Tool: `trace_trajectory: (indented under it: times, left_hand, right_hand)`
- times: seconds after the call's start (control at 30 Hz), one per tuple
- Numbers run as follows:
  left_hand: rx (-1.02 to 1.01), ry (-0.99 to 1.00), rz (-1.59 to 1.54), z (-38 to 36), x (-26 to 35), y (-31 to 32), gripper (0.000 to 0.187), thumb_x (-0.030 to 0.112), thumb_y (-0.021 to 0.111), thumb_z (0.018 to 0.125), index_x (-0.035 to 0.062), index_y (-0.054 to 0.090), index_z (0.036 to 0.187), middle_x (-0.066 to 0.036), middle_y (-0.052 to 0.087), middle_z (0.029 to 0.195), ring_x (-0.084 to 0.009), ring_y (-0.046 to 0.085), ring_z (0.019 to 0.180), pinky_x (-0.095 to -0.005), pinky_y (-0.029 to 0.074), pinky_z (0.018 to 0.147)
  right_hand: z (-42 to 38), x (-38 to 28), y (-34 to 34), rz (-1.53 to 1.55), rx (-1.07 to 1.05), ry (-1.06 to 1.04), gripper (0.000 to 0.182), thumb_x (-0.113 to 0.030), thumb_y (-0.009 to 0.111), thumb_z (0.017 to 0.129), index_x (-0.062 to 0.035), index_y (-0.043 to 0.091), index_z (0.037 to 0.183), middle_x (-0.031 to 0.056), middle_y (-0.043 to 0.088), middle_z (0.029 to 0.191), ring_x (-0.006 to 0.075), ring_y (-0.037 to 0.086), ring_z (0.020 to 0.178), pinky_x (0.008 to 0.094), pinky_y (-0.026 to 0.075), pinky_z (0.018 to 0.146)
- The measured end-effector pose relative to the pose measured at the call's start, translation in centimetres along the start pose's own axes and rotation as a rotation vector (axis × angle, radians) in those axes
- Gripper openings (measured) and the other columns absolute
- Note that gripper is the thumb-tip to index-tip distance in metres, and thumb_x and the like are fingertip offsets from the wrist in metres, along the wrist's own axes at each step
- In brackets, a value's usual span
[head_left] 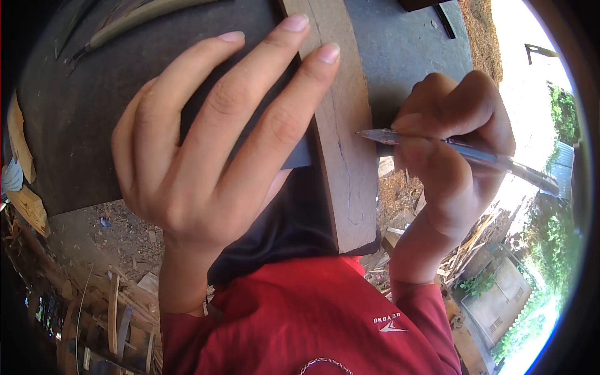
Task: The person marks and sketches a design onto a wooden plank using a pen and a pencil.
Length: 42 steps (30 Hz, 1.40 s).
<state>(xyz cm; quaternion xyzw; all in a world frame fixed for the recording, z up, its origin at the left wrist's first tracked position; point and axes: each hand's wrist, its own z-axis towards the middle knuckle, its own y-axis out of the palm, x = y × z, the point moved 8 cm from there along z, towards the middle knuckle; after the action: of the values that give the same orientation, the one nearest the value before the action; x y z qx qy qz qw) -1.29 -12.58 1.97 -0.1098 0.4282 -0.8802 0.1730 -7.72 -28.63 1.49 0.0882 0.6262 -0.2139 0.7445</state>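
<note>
A wooden board (342, 112) runs lengthwise from the top of the view toward my lap, jutting past the edge of a dark tabletop (81, 137). Pencil-like lines and a small curved mark show on its face. My left hand (212, 131) lies spread over the board's left edge, two fingertips resting on the wood and the others reaching over the tabletop. In a pinch between thumb and fingers, my right hand (456, 137) holds a clear pen (494, 160). The pen's tip points left, right at the board's face near the drawn line.
A curved wooden strip (134, 22) lies on the tabletop at the upper left. Wood offcuts (28, 206) are at the far left, and scraps and shavings (400, 187) cover the ground below. A dark block (422, 4) sits at the top right.
</note>
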Motion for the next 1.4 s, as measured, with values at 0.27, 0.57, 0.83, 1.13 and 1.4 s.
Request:
trace_trajectory:
  times: [0.27, 0.57, 0.83, 1.13, 1.4]
  left_hand:
    - [-0.068, 0.512, 0.075, -0.1, -1.2, 0.5, 0.061, 0.021, 0.058, 0.060, -0.0010, 0.079, 0.113, -0.013, 0.080, 0.116, -0.0265, 0.073, 0.103, -0.0372, 0.057, 0.095]
    - [-0.051, 0.301, 0.055, 0.5, 0.3, 0.2, 0.061, 0.021, 0.059, 0.060, 0.0015, 0.080, 0.115, -0.011, 0.079, 0.117, -0.0263, 0.073, 0.103, -0.0366, 0.057, 0.095]
    - [0.026, 0.464, 0.088, -0.5, -1.5, 0.9, 0.061, 0.020, 0.061, 0.060, 0.0043, 0.080, 0.116, -0.009, 0.079, 0.119, -0.0260, 0.072, 0.103, -0.0356, 0.056, 0.095]
    - [-0.120, 0.149, 0.043, 1.0, 0.2, -0.1, 0.062, 0.020, 0.061, 0.059, 0.0054, 0.081, 0.116, -0.009, 0.079, 0.119, -0.0253, 0.071, 0.105, -0.0346, 0.055, 0.096]
    - [-0.186, -0.017, 0.031, 1.2, 0.3, -0.2, 0.063, 0.020, 0.061, 0.058, 0.0057, 0.081, 0.116, -0.008, 0.079, 0.119, -0.0252, 0.072, 0.104, -0.0344, 0.054, 0.096]
  right_hand:
    - [-0.6, 0.2, -0.4, -0.039, 0.090, -0.036, 0.013, -0.005, 0.065, 0.071, 0.0011, 0.057, 0.080, 0.0119, 0.058, 0.069, 0.0112, 0.047, 0.053, 0.0258, 0.037, 0.047]
    - [-0.3, 0.1, -0.5, -0.026, 0.048, -0.031, 0.013, -0.005, 0.066, 0.070, 0.0004, 0.057, 0.079, 0.0119, 0.059, 0.069, 0.0116, 0.047, 0.053, 0.0261, 0.037, 0.047]
    - [0.4, -0.3, -0.3, -0.012, -0.015, -0.028, 0.013, -0.005, 0.066, 0.069, -0.0003, 0.057, 0.078, 0.0120, 0.059, 0.069, 0.0119, 0.048, 0.054, 0.0263, 0.037, 0.047]
    - [-1.5, 1.5, -1.1, 0.099, 0.106, -0.041, 0.015, -0.008, 0.068, 0.070, -0.0002, 0.058, 0.078, 0.0130, 0.061, 0.070, 0.0117, 0.049, 0.056, 0.0255, 0.038, 0.048]
    - [-0.5, 1.0, -0.9, 0.030, -0.115, -0.189, 0.015, -0.009, 0.069, 0.070, 0.0004, 0.059, 0.077, 0.0110, 0.059, 0.068, 0.0127, 0.048, 0.056, 0.0259, 0.036, 0.048]
